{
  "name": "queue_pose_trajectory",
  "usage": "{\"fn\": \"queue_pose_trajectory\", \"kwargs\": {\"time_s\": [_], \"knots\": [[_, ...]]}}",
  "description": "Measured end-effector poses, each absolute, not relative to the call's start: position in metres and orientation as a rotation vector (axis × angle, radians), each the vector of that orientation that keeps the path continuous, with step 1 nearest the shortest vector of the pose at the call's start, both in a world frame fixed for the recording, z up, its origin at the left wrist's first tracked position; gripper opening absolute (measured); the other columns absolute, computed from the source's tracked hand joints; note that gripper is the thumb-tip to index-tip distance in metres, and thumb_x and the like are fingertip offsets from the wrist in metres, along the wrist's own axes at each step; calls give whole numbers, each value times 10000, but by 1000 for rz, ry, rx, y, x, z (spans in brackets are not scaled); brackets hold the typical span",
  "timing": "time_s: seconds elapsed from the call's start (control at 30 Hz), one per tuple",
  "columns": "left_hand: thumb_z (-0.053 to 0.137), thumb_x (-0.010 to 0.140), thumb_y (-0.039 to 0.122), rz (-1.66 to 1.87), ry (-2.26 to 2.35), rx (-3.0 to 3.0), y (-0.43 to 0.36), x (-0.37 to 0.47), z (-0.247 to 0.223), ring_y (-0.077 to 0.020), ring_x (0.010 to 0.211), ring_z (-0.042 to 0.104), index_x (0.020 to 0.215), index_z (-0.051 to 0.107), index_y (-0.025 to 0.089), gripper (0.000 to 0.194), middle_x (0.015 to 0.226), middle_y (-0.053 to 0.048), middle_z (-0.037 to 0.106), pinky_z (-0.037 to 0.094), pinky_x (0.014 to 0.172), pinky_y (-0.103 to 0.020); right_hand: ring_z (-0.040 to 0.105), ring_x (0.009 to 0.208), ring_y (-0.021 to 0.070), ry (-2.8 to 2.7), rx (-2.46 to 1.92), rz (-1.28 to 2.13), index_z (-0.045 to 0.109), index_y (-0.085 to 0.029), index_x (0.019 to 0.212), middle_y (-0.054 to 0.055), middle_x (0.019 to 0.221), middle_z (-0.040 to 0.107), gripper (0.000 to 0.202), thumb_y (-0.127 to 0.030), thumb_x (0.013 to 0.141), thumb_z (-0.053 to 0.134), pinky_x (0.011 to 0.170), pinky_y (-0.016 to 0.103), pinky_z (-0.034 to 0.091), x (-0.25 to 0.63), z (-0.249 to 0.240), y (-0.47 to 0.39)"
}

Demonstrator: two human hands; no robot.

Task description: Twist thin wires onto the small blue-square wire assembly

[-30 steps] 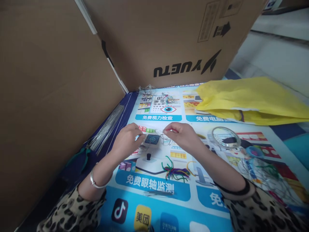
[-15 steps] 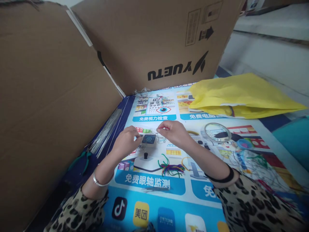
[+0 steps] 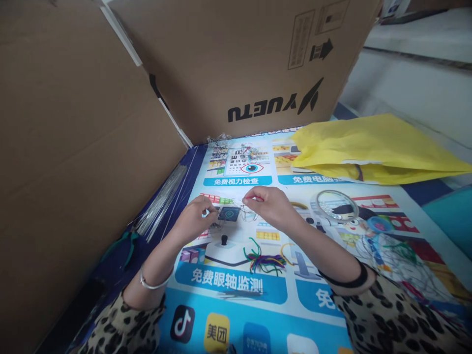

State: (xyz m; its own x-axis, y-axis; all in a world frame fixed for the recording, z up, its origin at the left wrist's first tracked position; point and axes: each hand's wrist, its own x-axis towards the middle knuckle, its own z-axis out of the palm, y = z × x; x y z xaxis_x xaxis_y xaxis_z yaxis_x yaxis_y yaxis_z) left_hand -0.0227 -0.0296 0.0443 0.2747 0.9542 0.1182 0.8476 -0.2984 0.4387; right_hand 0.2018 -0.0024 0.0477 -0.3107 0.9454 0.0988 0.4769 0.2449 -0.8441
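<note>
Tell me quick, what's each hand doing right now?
Left hand: fingertips pinched closed; anything held is too fine to tell.
Right hand: also pinched closed, beside thin looped wire; whether it grips that, I can't tell.

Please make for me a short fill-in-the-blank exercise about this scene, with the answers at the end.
1. The bag lying at the right, beyond the round clear dish, is coloured ____.
2. The left wrist wears a silver ____.
3. The big upside-down letters on the cardboard spell the word ____.
4. The bundle of coloured threads lies nearer to the camera than the right ____.

Missing words: yellow; bracelet; YUETU; hand.
</note>
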Motion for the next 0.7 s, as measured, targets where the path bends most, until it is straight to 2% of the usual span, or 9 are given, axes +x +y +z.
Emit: {"fn": "queue_pose_trajectory", "kwargs": {"time_s": [0.4, 0.7], "knots": [[511, 760, 156, 599, 1647, 2204, -31, -23, 42, -139, 703, 509, 646, 582, 165, 135, 706, -8, 550, 409, 661, -266, 486, 570, 123, -1900, -1310, 984, 650, -193, 705, -15, 578, 565, 151, -287, 748, 541, 537, 242, 330, 201, 48, -3], [508, 740, 157, 660, 1806, 2135, -30, -19, 41, -127, 635, 496, 606, 549, 164, 140, 679, 3, 524, 399, 607, -262, 483, 553, 118, -1912, -1320, 961, 659, -195, 715, -21, 566, 566, 151, -286, 757, 547, 527, 236, 327, 201, 49, -3]]}}
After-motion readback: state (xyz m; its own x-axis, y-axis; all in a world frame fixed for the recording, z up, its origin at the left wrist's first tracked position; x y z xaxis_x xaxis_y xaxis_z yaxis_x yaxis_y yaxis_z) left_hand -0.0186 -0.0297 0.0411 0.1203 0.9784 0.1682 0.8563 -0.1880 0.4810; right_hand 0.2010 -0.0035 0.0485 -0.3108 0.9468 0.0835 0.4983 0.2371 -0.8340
